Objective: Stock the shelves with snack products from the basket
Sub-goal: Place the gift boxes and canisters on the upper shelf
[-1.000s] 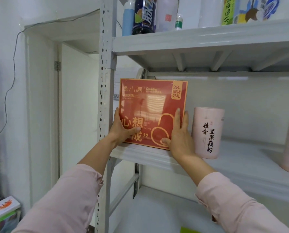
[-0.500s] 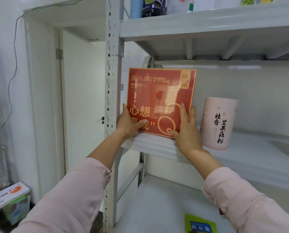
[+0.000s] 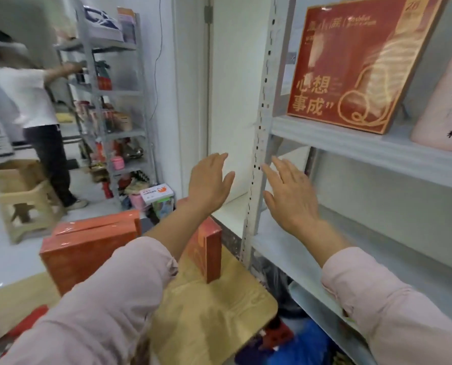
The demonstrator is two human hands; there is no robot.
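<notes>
Standing upright on the grey shelf point(image 3: 351, 139), the red box point(image 3: 351, 61) leans slightly back beside a pink canister point(image 3: 445, 101), well above both hands. The left hand point(image 3: 209, 184) and right hand point(image 3: 290, 196) hang in the air below that shelf, fingers spread and grasping nothing, on either side of the perforated post point(image 3: 259, 143). Lower down, two orange boxes point(image 3: 88, 246) stand on a tan stool point(image 3: 219, 312), behind the left sleeve point(image 3: 101, 299).
</notes>
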